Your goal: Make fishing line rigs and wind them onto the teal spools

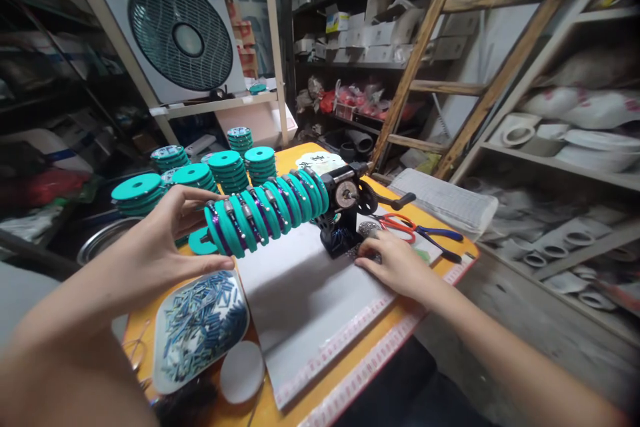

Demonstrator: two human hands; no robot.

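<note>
A row of green foam spools wound with dark thread and small metal swivels sits along the shaft of a black hand-crank winder. My left hand curves around the row's near left end, thumb below and fingers behind. Beside the winder's base, my right hand has its fingers drawn together, low over the white board. What those fingers hold, if anything, is too small to make out. A silvery cluster of small parts lies just beyond them.
Stacks of green spools stand behind the row. A white tray of small blue tubes and a round white lid lie near my left arm. Red-handled scissors and blue-handled pliers lie right of the winder, near its crank.
</note>
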